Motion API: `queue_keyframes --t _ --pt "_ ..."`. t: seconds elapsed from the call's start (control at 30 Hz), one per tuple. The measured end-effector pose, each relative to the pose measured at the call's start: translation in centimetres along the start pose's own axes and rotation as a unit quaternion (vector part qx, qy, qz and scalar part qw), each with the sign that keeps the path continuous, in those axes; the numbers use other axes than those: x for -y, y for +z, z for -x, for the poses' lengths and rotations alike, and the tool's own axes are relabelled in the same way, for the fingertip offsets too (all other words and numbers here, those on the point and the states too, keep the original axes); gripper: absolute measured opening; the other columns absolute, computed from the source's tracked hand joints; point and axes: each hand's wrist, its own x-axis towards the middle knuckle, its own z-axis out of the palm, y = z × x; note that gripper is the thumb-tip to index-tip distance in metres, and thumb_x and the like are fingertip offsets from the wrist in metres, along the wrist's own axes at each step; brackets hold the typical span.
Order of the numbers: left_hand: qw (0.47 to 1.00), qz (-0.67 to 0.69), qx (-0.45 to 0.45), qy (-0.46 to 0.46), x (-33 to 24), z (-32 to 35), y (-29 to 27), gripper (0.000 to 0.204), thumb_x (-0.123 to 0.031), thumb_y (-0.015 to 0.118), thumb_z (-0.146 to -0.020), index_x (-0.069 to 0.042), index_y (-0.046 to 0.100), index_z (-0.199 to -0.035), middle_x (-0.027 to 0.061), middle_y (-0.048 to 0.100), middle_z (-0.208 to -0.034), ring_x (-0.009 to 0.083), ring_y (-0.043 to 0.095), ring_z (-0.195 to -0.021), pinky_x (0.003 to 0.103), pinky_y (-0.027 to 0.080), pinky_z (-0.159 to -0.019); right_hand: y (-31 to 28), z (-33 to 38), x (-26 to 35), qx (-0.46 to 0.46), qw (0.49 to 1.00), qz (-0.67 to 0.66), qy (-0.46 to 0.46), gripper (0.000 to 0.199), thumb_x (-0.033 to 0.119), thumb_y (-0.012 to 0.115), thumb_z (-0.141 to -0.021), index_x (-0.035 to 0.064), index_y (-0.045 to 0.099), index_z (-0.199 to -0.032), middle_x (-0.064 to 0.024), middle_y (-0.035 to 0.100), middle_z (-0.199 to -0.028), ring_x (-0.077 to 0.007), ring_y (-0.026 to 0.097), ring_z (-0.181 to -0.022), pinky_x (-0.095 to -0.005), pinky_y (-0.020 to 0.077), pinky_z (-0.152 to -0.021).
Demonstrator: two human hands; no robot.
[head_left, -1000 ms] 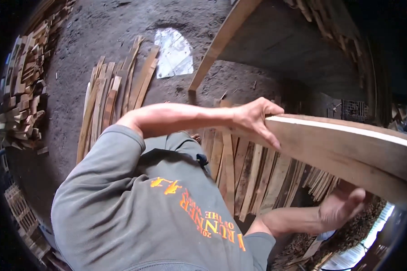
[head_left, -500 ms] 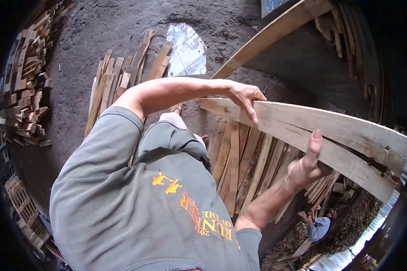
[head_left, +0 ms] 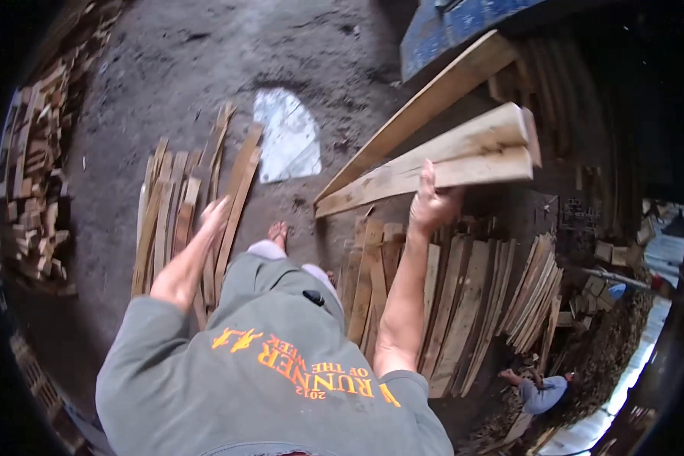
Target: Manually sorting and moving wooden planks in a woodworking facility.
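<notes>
My right hand [head_left: 433,207] is closed around the lower edge of a pale wooden plank [head_left: 463,150], its thumb lying against the near face. A long crack runs along the plank toward its right end, which is tilted up. The plank's narrow left end is low, meeting the foot of another leaning board [head_left: 425,106]. Away from the plank, my left hand [head_left: 215,216] is in the air over a bundle of boards [head_left: 171,205]. Motion blurs it a little; its fingers look stretched out, with nothing held in them.
Upright boards [head_left: 452,304] stand in a row under my right arm, with thinner strips [head_left: 534,292] beyond. A pale sheet [head_left: 287,137] lies on the dirt floor. Cut wood [head_left: 42,182] is stacked at far left, a blue panel [head_left: 463,30] above. Another person [head_left: 541,395] sits lower right.
My left hand has let go of the plank and moved left, down toward my body. The plank, still in my right hand, has swung so its right end points farther up and away.
</notes>
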Motion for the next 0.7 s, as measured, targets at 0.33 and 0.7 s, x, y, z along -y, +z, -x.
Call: queue_keyframes --t 0.33,0.7 --pt "0.966 -0.019 -0.141 -0.218 9.5 3.0 -18.6 0.043 -0.042 0.064 -0.088 -0.011 0.056 -0.117 0.0096 0.061 -0.106 0.027 0.059 -0.092 0.058 0.045 -0.089 10.3 -8.5 -3.7 -0.007 0.987 0.137 0.084 0.049 0.026 0.079 -0.073 -0.0034 0.061 -0.108 -0.0264 0.066 -0.099 -0.0419 0.065 -0.09 -0.0464 0.0516 -0.079" --pt "0.99 -0.042 0.027 -0.13 1.5 5.1 -6.2 0.032 -0.035 0.069 -0.088 -0.015 0.055 -0.109 -0.0006 0.06 -0.086 0.0127 0.057 -0.062 0.029 0.047 -0.048 13.1 -8.1 -5.9 -0.088 0.988 0.059 0.116 0.06 0.023 0.08 -0.072 -0.0035 0.053 -0.118 -0.0262 0.06 -0.112 -0.0425 0.06 -0.102 -0.0469 0.0474 -0.09"
